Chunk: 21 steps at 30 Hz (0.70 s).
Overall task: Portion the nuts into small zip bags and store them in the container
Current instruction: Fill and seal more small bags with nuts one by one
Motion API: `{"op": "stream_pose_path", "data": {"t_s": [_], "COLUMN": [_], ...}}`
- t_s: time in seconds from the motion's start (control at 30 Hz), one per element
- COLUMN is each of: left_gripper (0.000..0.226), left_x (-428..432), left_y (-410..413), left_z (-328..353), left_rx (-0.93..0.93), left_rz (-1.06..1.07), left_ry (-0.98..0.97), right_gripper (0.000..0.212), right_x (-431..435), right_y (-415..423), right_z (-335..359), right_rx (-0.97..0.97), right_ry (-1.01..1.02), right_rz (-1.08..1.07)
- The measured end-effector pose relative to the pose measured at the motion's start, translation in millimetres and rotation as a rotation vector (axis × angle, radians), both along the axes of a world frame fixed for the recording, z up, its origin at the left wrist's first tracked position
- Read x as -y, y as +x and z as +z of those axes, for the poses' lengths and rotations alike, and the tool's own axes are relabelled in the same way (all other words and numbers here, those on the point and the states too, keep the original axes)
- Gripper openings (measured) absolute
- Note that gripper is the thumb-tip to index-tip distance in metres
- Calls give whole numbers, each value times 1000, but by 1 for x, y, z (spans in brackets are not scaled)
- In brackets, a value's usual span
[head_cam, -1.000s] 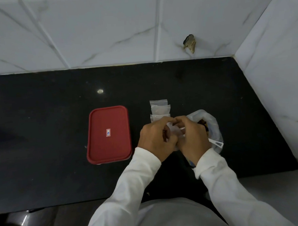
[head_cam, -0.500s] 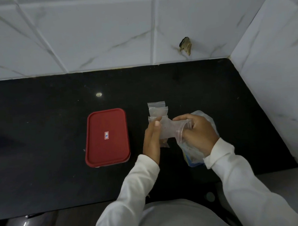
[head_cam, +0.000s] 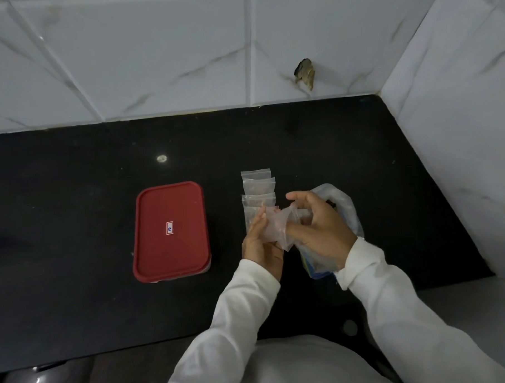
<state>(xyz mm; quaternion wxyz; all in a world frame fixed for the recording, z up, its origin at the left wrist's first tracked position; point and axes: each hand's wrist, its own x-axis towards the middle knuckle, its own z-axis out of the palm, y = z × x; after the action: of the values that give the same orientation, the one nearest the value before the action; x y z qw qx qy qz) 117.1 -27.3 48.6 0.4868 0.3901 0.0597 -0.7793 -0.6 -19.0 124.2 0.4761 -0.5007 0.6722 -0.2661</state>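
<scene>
From the head view: both hands meet over the black stone bench (head_cam: 72,199), working a small clear zip bag (head_cam: 276,229) between them. The right hand (head_cam: 322,231) has its fingers curled at the bag's mouth, its grip pinching the plastic. The left hand (head_cam: 260,243) lies along the bag's other side with fairly straight fingers and its thumb hidden, so I cannot tell whether that grip pinches or only props. At twelve o'clock from the left hand, a row of small overlapping zip bags (head_cam: 258,191) lies flat on the bench, faintly brown inside, likely portions already made, though it's too dim to be sure. Under and beyond the right hand, out at three o'clock, slumps the large crumpled clear plastic bag (head_cam: 344,207), dark bits showing inside, so there looks to be stock left. Over at nine o'clock, well apart from the hands, sits the rectangular container with the red lid (head_cam: 170,231), lid on, and no bag can be seen in it. My read: portioning is partway through. This bag needs sealing and laying down, perhaps more need filling, and opening the container and storing the bags has not begun.
</scene>
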Motion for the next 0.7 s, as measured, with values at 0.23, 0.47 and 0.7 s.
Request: {"op": "stream_pose_path", "data": {"t_s": [0.23,0.47,0.7], "left_gripper": [37,17,71], "left_x": [10,8,6], "left_y": [8,3,-1], "left_z": [-3,-3,3], "left_rx": [-72,-40,-279], "left_rz": [12,-112,69], "left_ry": [110,52,-106], "right_gripper": [40,24,20], "right_x": [-35,-26,-13], "right_y": [-6,-1,-1], "right_z": [6,-11,-8], "right_rx": [-385,-615,-579], "right_ry": [-639,-563,-541], "right_rz": [140,331,267]}}
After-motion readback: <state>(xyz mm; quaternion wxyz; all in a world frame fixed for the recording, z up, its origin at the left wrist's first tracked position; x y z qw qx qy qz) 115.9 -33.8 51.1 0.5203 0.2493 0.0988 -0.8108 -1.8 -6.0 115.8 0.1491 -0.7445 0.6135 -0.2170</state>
